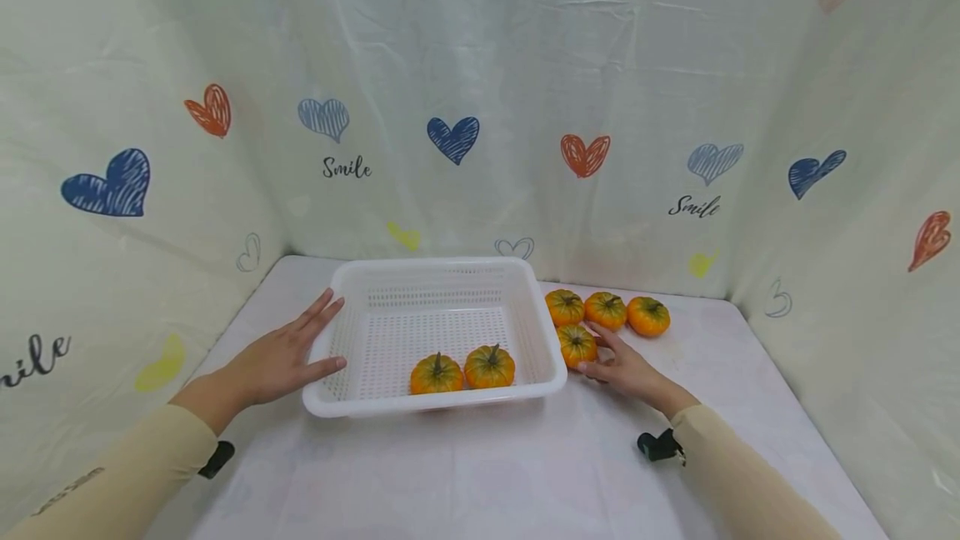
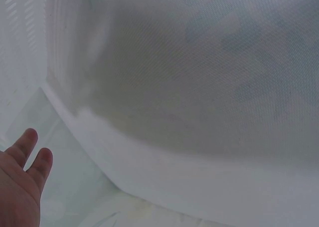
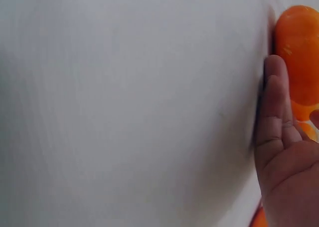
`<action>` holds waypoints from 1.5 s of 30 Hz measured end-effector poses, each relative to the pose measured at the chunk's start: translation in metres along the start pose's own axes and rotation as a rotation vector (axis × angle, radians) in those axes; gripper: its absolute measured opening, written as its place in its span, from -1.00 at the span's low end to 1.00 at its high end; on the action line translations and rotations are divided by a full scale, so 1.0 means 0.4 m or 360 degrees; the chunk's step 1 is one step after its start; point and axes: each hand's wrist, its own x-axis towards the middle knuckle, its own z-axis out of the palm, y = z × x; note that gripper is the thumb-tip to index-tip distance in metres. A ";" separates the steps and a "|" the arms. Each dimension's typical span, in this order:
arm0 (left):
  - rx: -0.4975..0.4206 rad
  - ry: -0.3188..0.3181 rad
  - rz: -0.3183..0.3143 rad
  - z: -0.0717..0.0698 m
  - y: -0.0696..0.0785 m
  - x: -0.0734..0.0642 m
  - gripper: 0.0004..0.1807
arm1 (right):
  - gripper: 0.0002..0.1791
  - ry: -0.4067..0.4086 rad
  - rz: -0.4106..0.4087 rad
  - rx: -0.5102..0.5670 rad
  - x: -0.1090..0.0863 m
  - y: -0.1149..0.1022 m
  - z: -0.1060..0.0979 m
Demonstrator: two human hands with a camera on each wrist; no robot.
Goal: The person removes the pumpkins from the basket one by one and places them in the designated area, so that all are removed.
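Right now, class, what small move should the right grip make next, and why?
I'd suggest curling the right grip around the ribbed orange-and-green pumpkin nearest it. Its fingers look straight beside that pumpkin, so the hold seems unsecured; the left grip rests at the rim of the white rectangular plastic basket, where two similar pumpkins sit.

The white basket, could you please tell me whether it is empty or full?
Partly filled: two pumpkins sit along the near side of the white basket, and bare perforated floor shows behind them.
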 end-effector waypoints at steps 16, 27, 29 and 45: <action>0.0002 0.0009 0.0010 0.000 0.002 -0.001 0.00 | 0.15 -0.0028 0.0012 -0.0169 -0.060 -0.078 -0.143; -0.0003 -0.0005 -0.0004 0.001 0.001 -0.002 0.01 | 0.03 0.0013 -0.0135 -0.0223 -0.064 -0.116 -0.180; -0.0002 -0.0003 0.0001 0.002 0.000 -0.001 0.01 | 0.03 0.0015 -0.0147 -0.0229 -0.063 -0.124 -0.183; -0.0001 -0.0007 -0.0015 0.001 0.002 0.000 0.00 | -0.02 -0.0007 -0.0351 -0.0308 -0.032 -0.240 -0.199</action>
